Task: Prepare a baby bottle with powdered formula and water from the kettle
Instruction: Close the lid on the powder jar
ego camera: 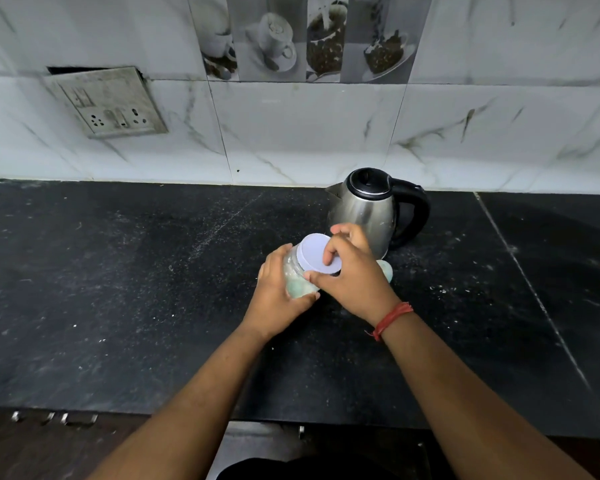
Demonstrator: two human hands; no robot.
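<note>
- Presently unscrewing, by the look of it: left hand (280, 289) wrapped round the clear plastic jar (297, 271), fingers curled on its side, just in front of the steel electric kettle (364, 206) on the black stone table (118, 289).
- Right hand (352, 271) over the pale round lid (317, 254), fingers clamped on its rim.
- Best done by bracing the jar firmly, turning only the lid, keeping the jar upright against spilled powder.
- Pale green object (386, 270) just right of the jar, mostly hidden; identity unclear.
</note>
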